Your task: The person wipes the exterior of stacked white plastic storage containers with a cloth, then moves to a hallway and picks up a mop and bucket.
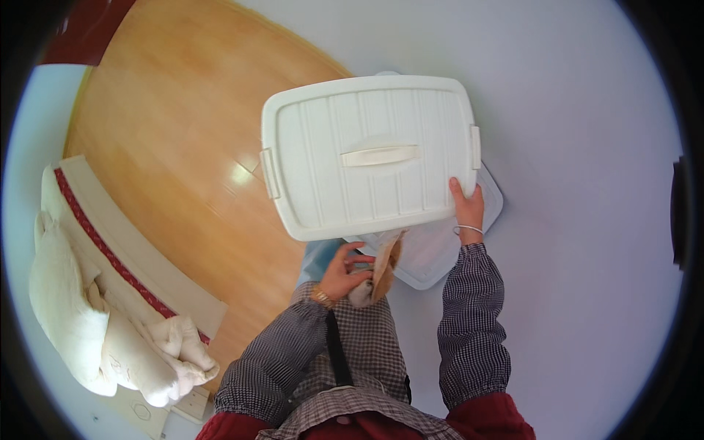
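Observation:
My right hand (470, 206) grips the lower right corner of a white plastic storage box lid (379, 187), thumb on top and fingers out of sight beneath. The lid has a raised central handle, ribs and a clip at each short end; whether a box body is attached below it cannot be seen. Under its lower right edge shows another pale, translucent plastic container (423, 269). My left hand (341, 275), just below the lid's near edge, holds a soft brown and off-white cloth item (388, 267) between thumb and fingers.
A light blue object (319, 261) shows partly below the lid. On the left, a bed (148, 242) with a red patterned band carries rumpled cream bedding (104, 335). Wood-look flooring (181, 110) lies ahead, a pale wall (577, 220) runs along the right, and a dark red furnishing (82, 33) stands far left.

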`<state>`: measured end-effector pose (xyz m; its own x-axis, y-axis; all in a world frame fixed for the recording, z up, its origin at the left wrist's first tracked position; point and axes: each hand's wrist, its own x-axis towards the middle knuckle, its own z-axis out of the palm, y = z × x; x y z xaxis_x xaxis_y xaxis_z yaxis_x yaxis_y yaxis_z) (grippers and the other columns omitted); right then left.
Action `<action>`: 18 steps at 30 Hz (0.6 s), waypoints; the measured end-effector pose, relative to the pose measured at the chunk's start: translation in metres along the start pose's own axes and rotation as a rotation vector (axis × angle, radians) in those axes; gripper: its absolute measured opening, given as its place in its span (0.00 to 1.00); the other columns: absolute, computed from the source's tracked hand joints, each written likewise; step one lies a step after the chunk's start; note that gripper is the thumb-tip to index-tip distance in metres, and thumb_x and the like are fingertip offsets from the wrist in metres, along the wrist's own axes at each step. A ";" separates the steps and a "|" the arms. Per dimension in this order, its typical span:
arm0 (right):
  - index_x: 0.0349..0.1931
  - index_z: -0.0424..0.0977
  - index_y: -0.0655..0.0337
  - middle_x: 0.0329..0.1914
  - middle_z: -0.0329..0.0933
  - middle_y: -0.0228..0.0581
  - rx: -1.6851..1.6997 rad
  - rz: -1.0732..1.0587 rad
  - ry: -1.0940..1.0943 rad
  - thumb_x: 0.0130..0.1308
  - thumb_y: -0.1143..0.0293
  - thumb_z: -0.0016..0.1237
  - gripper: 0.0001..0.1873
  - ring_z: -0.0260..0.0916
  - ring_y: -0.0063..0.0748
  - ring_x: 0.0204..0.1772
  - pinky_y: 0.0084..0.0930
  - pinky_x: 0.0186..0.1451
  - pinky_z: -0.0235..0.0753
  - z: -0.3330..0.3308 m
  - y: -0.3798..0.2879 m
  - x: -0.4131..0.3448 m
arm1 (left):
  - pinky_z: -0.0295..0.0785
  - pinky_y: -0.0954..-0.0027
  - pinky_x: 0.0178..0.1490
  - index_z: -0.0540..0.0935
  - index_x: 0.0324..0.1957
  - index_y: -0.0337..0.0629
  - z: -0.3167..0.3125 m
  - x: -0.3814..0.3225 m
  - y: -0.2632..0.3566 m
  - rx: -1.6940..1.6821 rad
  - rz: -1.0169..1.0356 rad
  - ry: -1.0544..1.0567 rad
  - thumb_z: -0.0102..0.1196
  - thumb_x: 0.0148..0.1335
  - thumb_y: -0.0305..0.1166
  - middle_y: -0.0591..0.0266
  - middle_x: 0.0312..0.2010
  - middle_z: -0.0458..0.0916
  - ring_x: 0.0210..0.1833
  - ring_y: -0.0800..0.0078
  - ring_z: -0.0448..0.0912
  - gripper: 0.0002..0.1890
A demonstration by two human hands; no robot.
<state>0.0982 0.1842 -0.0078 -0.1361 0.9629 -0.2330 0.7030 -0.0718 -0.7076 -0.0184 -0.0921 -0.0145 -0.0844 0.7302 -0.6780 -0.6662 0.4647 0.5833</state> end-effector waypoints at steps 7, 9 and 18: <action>0.40 0.69 0.69 0.33 0.75 0.40 0.206 0.238 -0.102 0.54 0.54 0.58 0.26 0.70 0.26 0.35 0.23 0.41 0.70 -0.006 0.012 -0.008 | 0.71 0.68 0.52 0.60 0.58 0.42 -0.026 0.012 0.031 -0.223 0.178 0.278 0.60 0.52 0.21 0.56 0.51 0.71 0.53 0.68 0.71 0.32; 0.39 0.69 0.69 0.33 0.75 0.39 0.230 0.272 -0.097 0.55 0.55 0.57 0.24 0.69 0.24 0.35 0.22 0.40 0.69 -0.015 0.024 -0.026 | 0.71 0.68 0.52 0.62 0.57 0.41 -0.023 0.011 0.037 -0.248 0.155 0.325 0.59 0.52 0.22 0.56 0.51 0.72 0.52 0.68 0.71 0.30; 0.50 0.66 0.68 0.43 0.72 0.37 0.618 0.617 0.331 0.63 0.63 0.49 0.20 0.69 0.26 0.43 0.23 0.45 0.71 -0.100 0.166 -0.159 | 0.66 0.66 0.58 0.67 0.53 0.35 0.058 0.027 0.027 0.117 0.048 -0.026 0.62 0.51 0.24 0.56 0.50 0.73 0.54 0.68 0.71 0.27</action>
<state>0.3065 0.0451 -0.0221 0.4101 0.7268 -0.5510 0.0755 -0.6291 -0.7737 0.0042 -0.0305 0.0089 -0.0938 0.7650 -0.6372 -0.5703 0.4833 0.6642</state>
